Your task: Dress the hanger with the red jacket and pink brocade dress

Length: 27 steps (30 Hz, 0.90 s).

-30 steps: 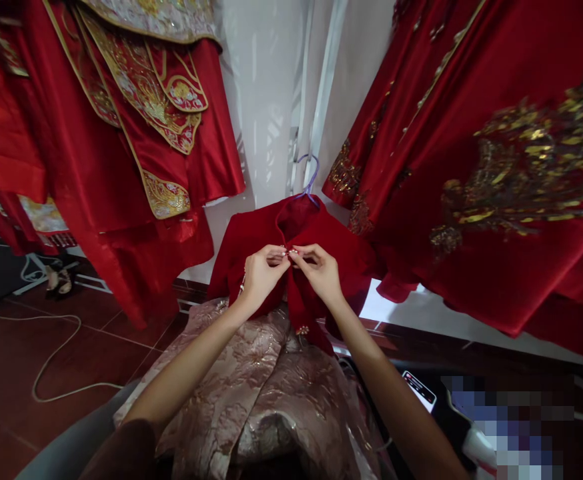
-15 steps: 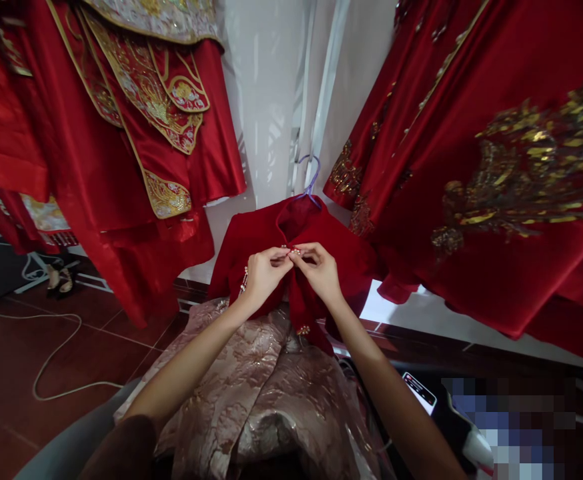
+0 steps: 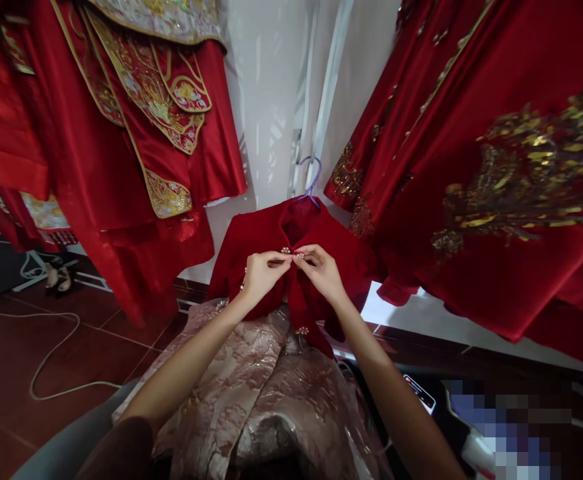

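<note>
A short red jacket (image 3: 256,230) hangs in front of me from a purple hanger (image 3: 313,180). My left hand (image 3: 265,272) is pinched closed on the jacket's front edge, just under a flower-shaped beaded button (image 3: 285,251). Opposite it, my right hand (image 3: 322,272) pinches a second beaded button (image 3: 299,254) at the other front edge. The fingertips of both hands almost meet, partly hiding the fastening. Lower on the jacket's front sits another beaded button (image 3: 302,331). A pale pink brocade garment (image 3: 221,393) under clear plastic lies beneath my forearms.
Red embroidered garments (image 3: 211,133) hang at the left, and a red sequinned gown (image 3: 471,280) hangs at the right. A lit phone (image 3: 420,393) lies at the lower right. A pale cable (image 3: 76,333) crosses the tiled floor near a pair of shoes (image 3: 60,277).
The fingers have shifted slightly at the fastening, and the upper left beaded button now shows more clearly. My right fingers have turned a little around their button. The jacket hangs in the same place.
</note>
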Each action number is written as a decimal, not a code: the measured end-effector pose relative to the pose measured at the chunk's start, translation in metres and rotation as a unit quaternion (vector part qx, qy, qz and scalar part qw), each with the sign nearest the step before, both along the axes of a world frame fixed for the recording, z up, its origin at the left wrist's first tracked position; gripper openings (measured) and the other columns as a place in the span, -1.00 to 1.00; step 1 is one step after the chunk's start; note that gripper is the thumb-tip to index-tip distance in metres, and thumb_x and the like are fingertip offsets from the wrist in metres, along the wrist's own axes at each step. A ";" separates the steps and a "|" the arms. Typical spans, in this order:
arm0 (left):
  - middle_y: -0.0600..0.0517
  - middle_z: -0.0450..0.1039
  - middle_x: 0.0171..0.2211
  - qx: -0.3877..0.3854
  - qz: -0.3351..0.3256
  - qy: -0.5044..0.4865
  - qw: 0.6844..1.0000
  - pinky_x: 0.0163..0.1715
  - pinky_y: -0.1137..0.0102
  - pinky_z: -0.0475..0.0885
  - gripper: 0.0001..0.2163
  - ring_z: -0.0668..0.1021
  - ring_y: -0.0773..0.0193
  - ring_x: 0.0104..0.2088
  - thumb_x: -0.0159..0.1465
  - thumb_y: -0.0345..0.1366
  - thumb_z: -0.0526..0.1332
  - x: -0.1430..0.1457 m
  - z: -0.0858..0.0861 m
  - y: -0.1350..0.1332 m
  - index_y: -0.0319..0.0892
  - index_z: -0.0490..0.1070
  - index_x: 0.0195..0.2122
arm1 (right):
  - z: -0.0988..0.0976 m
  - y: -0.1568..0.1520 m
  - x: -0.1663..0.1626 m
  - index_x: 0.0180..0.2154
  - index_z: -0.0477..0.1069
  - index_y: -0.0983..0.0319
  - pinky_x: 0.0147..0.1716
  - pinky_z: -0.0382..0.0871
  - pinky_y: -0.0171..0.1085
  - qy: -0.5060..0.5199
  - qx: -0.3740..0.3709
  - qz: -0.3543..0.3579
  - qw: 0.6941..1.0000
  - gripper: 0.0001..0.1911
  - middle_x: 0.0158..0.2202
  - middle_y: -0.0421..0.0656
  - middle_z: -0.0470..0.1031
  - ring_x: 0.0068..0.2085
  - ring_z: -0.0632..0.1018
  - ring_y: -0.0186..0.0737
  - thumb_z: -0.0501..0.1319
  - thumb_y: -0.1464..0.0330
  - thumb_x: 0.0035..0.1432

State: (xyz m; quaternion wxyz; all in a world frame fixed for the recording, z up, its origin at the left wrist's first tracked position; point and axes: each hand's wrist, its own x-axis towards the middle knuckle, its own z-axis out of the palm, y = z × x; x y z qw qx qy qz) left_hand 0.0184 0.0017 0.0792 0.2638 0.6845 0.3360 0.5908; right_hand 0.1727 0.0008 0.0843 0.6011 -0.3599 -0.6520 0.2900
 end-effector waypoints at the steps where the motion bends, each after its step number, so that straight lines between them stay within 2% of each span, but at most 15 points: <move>1: -0.02 0.58 -0.29 0.000 -0.004 -0.004 1.000 -0.26 0.34 0.55 -0.83 0.61 0.24 -0.33 0.11 -0.26 0.26 0.000 0.000 0.000 -0.18 0.55 -0.30 | 0.001 -0.001 0.001 -0.32 0.38 0.19 -0.25 0.45 -0.22 0.001 -0.005 0.009 1.000 -0.72 -0.31 -0.14 0.46 -0.28 0.50 -0.25 0.31 0.17 -0.04; 7: -0.04 0.57 -0.27 -0.007 -0.040 -0.026 0.999 -0.24 0.35 0.54 -0.82 0.60 0.25 -0.28 0.11 -0.25 0.27 0.000 0.001 0.003 -0.19 0.53 -0.28 | 0.004 -0.002 0.006 -0.31 0.41 0.20 -0.18 0.45 -0.21 0.007 -0.013 0.047 0.999 -0.72 -0.27 -0.14 0.47 -0.23 0.50 -0.24 0.33 0.20 -0.05; 12: -0.06 0.56 -0.27 -0.030 -0.075 -0.048 0.996 -0.23 0.35 0.53 -0.80 0.59 0.27 -0.29 0.09 -0.23 0.29 0.001 0.000 0.007 -0.23 0.51 -0.30 | 0.004 0.000 0.005 -0.31 0.41 0.20 -0.27 0.48 -0.23 0.010 -0.024 0.040 0.999 -0.70 -0.30 -0.13 0.47 -0.27 0.50 -0.25 0.32 0.17 -0.05; 17: -0.08 0.56 -0.27 -0.047 -0.071 -0.068 0.994 -0.20 0.34 0.52 -0.81 0.59 0.26 -0.27 0.07 -0.25 0.29 0.003 0.001 0.008 -0.25 0.50 -0.33 | 0.004 -0.002 0.006 -0.29 0.41 0.20 -0.18 0.46 -0.19 -0.003 -0.013 0.045 0.999 -0.67 -0.26 -0.12 0.49 -0.22 0.51 -0.22 0.34 0.18 -0.08; 27: -0.05 0.55 -0.31 -0.024 -0.107 -0.021 0.994 -0.25 0.38 0.52 -0.80 0.59 0.31 -0.33 0.07 -0.25 0.29 -0.004 0.004 0.014 -0.24 0.48 -0.31 | 0.003 0.001 0.008 -0.30 0.42 0.20 -0.25 0.50 -0.19 0.008 -0.027 0.062 0.998 -0.71 -0.27 -0.13 0.48 -0.25 0.51 -0.23 0.33 0.19 -0.06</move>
